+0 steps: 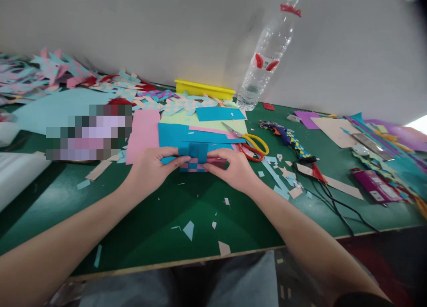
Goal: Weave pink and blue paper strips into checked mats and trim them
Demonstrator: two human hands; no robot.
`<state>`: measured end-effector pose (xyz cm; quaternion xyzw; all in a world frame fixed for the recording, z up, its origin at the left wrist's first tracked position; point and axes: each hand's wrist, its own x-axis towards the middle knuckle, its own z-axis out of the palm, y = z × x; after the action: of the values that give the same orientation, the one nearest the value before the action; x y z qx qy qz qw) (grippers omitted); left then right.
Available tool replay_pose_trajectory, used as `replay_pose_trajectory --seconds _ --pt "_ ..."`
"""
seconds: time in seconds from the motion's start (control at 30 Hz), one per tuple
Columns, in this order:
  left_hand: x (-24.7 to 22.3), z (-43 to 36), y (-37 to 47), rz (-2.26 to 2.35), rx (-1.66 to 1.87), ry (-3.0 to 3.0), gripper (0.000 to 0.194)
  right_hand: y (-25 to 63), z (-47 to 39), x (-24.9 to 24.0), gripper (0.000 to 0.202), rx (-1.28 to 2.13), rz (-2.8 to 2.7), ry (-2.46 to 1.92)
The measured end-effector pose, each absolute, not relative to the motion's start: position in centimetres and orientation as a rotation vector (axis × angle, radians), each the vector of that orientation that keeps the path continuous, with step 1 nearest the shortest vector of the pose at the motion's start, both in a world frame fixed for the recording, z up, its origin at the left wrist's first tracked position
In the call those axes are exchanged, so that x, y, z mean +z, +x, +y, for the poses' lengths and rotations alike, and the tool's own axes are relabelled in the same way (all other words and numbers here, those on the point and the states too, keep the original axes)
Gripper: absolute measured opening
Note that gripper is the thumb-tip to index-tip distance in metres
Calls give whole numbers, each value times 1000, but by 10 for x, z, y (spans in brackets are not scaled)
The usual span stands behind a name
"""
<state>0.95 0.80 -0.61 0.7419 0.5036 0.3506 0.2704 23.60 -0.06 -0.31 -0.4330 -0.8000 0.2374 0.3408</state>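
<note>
Between my hands is a small woven piece of blue and pink paper strips [194, 158], held just above the green table. My left hand [156, 161] pinches its left side, thumb in front and fingers behind. On the right side, my right hand [229, 165] grips it between thumb and fingers. Blue paper sheets [173, 134] lie right behind the piece, with a pink sheet [143, 135] to their left. Scissors with yellow and red handles [255, 143] rest on the sheets, close to my right hand.
A clear plastic bottle [267, 53] stands at the back, by a yellow tray [205, 89]. Woven paper strips [56, 71] are heaped at the back left. A glue gun [283, 135] with a black cord lies right. Paper scraps [189, 230] dot the green table [140, 236].
</note>
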Motion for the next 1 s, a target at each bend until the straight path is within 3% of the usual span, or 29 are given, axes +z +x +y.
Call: replay_pose_trajectory --seconds 0.5,1.0 --pt "-19 15 1 1368 843 2010 37 234 1 -7 12 604 -2100 -1116" --pt "-13 15 4 1306 804 2053 34 233 0 -10 20 610 -2083 -1152"
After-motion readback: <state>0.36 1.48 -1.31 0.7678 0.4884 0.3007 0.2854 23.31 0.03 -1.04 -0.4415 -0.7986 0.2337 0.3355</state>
